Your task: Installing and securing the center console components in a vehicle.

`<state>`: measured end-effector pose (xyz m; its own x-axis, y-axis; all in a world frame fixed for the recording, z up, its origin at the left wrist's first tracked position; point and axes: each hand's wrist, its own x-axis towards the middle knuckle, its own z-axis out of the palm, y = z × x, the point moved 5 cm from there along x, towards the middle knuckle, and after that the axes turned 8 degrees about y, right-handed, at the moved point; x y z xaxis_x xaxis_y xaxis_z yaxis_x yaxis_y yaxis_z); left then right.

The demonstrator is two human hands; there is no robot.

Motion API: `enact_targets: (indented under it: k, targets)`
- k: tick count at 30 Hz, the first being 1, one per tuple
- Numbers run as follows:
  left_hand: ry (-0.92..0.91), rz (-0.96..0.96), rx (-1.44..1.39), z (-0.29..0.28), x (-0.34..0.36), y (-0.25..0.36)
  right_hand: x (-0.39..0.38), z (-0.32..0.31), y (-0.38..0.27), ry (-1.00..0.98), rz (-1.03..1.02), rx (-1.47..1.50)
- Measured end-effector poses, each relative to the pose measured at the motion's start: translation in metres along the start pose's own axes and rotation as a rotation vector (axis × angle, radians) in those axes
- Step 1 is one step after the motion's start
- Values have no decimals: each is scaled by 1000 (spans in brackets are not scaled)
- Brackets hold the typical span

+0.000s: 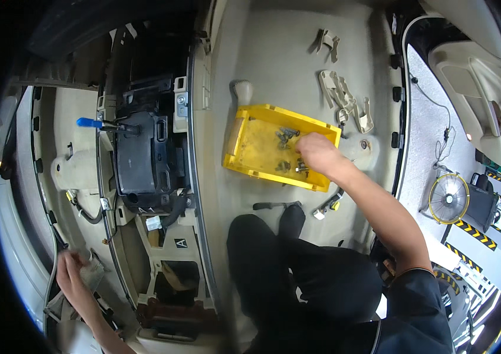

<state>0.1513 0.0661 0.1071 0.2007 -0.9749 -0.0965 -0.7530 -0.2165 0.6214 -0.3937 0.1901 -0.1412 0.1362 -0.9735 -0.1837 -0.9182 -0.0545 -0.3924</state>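
A yellow plastic bin (286,179) sits on the beige floor of a stripped car interior. Loose bolts (286,135) lie in small clusters inside it. My right hand (319,154) reaches into the bin's right side, over the bolts, with fingers curled downward. Its fingertips are hidden, so I cannot make out what they hold. Far to the left, beyond the center console (144,153), my left hand (72,271) hangs near the opposite door sill. It is blurred, and its fingers do not show clearly. A greyish crumpled piece (92,271) is beside it.
Beige plastic trim pieces (345,97) lie beyond the bin, and a brush (242,91) touches its far left corner. A dark-handled tool (274,205) rests near my knees. A blue-handled tool (90,123) stands at the console. Outside the right doorway is a round fan (448,199).
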Motion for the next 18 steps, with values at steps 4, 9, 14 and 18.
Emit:
enact_targets:
  k: [4,9,14,18]
  targets:
    - [-371,118,127,10,-80,62,8,12,6,-127,25,-35]
    - [-576,-20,154,54,-138,135,51,2,-15,-28,245,112]
    - [-514,123,26,65,-140,111,96,36,-32,-52,196,-130]
    - [-675,156,26,81,-131,125,98,43,-35,-75,230,-228]
